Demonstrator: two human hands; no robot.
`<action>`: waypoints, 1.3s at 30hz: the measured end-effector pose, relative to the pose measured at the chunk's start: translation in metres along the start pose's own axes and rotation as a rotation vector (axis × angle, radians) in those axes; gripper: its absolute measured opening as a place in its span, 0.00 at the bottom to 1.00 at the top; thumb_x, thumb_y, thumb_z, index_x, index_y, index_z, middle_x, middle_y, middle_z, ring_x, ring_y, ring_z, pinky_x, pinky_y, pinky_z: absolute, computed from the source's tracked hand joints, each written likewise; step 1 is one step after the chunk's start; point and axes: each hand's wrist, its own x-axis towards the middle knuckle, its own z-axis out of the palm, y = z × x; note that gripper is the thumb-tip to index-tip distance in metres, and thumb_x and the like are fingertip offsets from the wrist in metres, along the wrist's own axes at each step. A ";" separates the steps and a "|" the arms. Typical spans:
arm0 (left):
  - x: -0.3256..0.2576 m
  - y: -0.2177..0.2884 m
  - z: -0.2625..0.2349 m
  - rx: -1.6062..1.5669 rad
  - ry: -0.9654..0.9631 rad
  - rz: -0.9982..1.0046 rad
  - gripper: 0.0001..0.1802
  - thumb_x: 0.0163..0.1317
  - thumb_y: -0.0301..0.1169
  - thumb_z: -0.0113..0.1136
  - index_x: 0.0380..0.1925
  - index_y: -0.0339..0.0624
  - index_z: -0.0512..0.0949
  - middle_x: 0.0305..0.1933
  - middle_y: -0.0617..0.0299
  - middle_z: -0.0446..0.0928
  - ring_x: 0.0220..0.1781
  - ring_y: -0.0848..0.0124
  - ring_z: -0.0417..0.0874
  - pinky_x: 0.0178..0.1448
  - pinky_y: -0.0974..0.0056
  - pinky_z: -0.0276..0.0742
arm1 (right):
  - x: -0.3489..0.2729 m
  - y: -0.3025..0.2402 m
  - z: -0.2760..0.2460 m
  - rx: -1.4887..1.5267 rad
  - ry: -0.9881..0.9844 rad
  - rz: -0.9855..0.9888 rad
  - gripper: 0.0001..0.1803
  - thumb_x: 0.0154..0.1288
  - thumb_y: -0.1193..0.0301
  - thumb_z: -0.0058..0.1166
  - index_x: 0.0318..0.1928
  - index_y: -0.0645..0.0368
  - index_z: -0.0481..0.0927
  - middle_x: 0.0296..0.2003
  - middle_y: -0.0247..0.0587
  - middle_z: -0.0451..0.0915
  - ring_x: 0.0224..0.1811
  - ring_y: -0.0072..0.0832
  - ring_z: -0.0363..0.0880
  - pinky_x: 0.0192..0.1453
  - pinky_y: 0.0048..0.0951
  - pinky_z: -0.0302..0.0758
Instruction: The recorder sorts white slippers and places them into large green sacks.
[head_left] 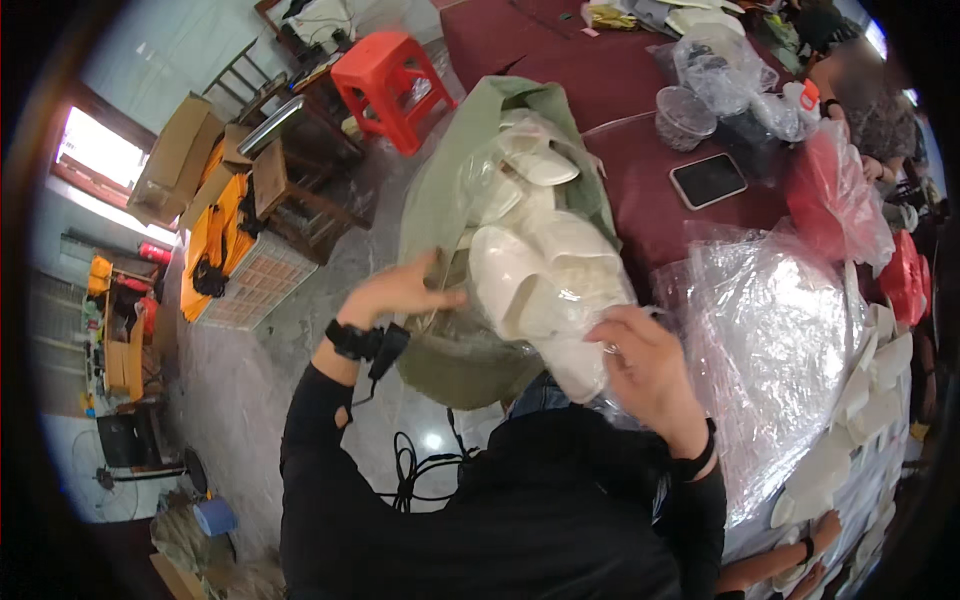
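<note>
White slippers [502, 268] in clear plastic bags lie heaped in the mouth of a green cloth sack [436, 190], in front of me. My right hand [645, 368] is closed at the near end of the heap, fingers pinching the clear plastic bag [578, 372] around a pair of slippers. To the left of that pair, my left hand [395, 292] is held with thumb and fingers apart, nothing in it, beside the sack's side. The bags partly blur the slippers' outlines, and the lower part of the sack's contents is hidden.
A dark red table [635, 185] bears a phone [708, 181], a clear tub [685, 118] and a stack of clear bags [765, 350]. Another person's hands [800, 560] are at lower right, near white slipper pieces. A red stool [385, 85] and black cables [410, 465] stand or lie on the floor.
</note>
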 end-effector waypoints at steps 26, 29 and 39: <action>0.010 0.027 -0.046 -0.876 0.685 -0.096 0.29 0.70 0.45 0.43 0.60 0.32 0.64 0.61 0.52 0.67 0.60 0.65 0.68 0.63 0.64 0.60 | 0.058 0.062 0.133 -0.134 0.057 -0.061 0.22 0.58 0.72 0.52 0.54 0.63 0.68 0.59 0.53 0.64 0.55 0.51 0.69 0.60 0.43 0.66; 0.017 0.028 -0.041 -0.824 0.810 -0.154 0.31 0.69 0.45 0.43 0.61 0.30 0.62 0.62 0.52 0.66 0.61 0.64 0.68 0.63 0.64 0.60 | 0.064 0.072 0.145 0.030 0.014 -0.080 0.27 0.55 0.68 0.55 0.55 0.65 0.66 0.59 0.55 0.64 0.57 0.50 0.67 0.63 0.42 0.63; 0.029 0.062 -0.025 -0.036 0.371 0.012 0.35 0.54 0.49 0.61 0.52 0.35 0.66 0.48 0.43 0.76 0.49 0.54 0.78 0.52 0.57 0.71 | 0.051 0.075 0.141 -0.246 -0.051 -0.106 0.34 0.51 0.66 0.58 0.59 0.60 0.64 0.58 0.57 0.65 0.51 0.47 0.74 0.57 0.42 0.70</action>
